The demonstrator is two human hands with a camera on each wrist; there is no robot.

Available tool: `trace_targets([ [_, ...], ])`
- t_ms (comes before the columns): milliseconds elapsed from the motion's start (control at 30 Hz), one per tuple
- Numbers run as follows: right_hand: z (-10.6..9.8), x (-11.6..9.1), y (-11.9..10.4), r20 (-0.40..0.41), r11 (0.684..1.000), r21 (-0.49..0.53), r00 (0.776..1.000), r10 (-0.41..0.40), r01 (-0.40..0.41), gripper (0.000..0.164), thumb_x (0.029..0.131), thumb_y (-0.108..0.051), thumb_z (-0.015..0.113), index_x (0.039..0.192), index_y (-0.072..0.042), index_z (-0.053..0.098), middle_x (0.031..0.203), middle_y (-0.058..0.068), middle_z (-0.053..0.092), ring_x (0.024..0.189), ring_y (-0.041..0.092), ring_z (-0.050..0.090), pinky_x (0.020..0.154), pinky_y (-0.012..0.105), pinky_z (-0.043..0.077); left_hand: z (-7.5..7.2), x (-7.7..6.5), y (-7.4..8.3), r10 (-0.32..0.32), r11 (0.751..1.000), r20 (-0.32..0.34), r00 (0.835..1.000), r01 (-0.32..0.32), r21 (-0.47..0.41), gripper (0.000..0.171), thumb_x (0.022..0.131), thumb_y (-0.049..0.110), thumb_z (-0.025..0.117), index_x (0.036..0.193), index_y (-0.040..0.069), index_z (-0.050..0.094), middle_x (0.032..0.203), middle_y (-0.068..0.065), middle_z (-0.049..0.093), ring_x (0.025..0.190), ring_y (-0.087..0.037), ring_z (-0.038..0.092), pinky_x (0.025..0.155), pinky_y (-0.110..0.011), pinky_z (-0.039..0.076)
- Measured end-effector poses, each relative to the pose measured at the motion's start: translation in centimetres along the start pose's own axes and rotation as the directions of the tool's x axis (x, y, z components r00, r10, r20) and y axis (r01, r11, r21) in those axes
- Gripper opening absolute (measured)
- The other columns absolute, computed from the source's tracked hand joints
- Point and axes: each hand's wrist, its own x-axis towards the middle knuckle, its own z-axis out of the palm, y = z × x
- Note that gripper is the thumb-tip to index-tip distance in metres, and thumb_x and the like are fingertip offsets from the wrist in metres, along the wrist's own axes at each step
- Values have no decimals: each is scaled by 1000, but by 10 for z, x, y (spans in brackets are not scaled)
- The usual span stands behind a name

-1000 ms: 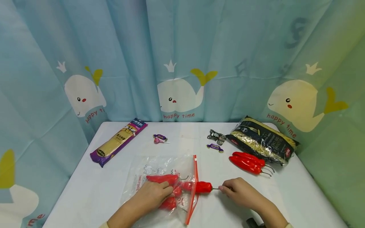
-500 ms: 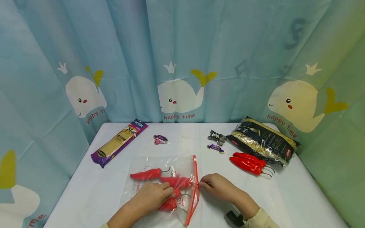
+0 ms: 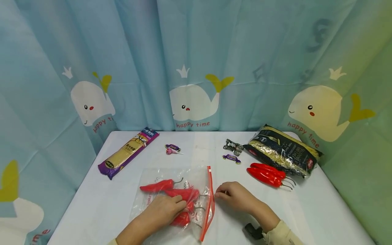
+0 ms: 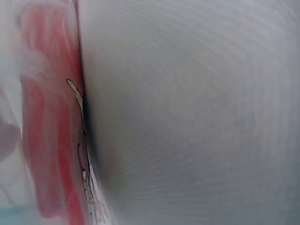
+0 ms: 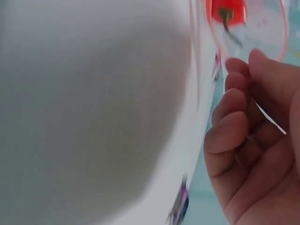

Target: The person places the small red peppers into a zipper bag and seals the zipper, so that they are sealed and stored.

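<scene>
In the head view, the left hand (image 3: 163, 210) rests on a clear plastic bag (image 3: 196, 174), its fingers bent over the film; whether they pinch anything cannot be told, since the undersides are hidden. Red peppers (image 3: 158, 186) lie inside the bag, one beyond the left hand's grip, others just past its fingertips and partly under them. The bag's red zip strip (image 3: 211, 192) stands to the right of that grip. Just beyond the strip, the right hand (image 3: 235, 197) has loosely bent fingers that grasp nothing; the stem of one bagged pepper points toward its fingertips. Farther right of this hand lie two loose peppers (image 3: 267, 175), touching a black-and-gold package (image 3: 281, 151); two wrapped sweets (image 3: 232, 152) lie beyond its fingers. Past the left hand are a lollipop (image 3: 169, 151), a purple sweet (image 3: 173, 147) and, off to the left, a purple packet (image 3: 128, 153). In the left wrist view, blurred red peppers show through film beside a pale expanse, and the hand's hold is not readable. In the right wrist view, thumb and forefinger tips sit close together, with a pepper stem (image 5: 230, 33) just beyond them, apart from the skin.
</scene>
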Motion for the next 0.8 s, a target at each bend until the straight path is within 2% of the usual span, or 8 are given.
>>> trace_targets([
  [200,-33,-23,18,-170,989,-136,985,27,-51,3,92,-14,73,94,-12,74,84,-14,62,75,3,54,67,28,49,2,-1,-1,26,1000,-45,999,-25,9,17,90,26,75,86,25,59,77,10,57,54,-2,37,53,-15,30],
  [333,-52,-38,29,-255,972,-217,966,37,-94,9,87,-6,76,94,-11,74,90,-7,66,80,11,60,70,33,52,2,-1,-1,28,1000,-52,998,-28,13,17,90,25,75,86,24,58,78,10,57,54,-3,38,52,-16,31],
  [433,-62,-48,36,-298,950,-270,952,74,-158,14,85,-5,77,98,-11,74,102,2,68,95,24,64,80,44,53,1,-1,0,24,1000,-43,999,-24,12,15,91,25,74,87,24,59,79,9,59,55,-4,39,53,-17,33],
  [567,-72,-60,48,-347,919,-327,932,102,-222,22,83,-6,80,104,-8,73,113,14,66,109,39,58,88,57,48,1,-1,0,18,1000,-23,1000,-18,4,14,92,26,73,88,25,60,80,9,60,55,-4,39,53,-17,33],
  [667,-78,-67,58,-372,891,-379,923,102,-251,30,80,-5,81,109,-4,72,115,20,64,109,43,55,89,60,47,1,-1,0,23,1000,-30,999,-23,1,15,92,26,74,87,24,59,79,9,59,55,-4,38,53,-16,32],
  [800,-83,-74,69,-371,858,-425,920,127,-290,41,77,-5,82,115,0,69,118,24,62,110,46,54,91,62,45,2,-1,0,30,1000,-50,998,-29,6,17,91,26,74,85,24,58,77,10,57,54,-3,36,52,-17,30],
])
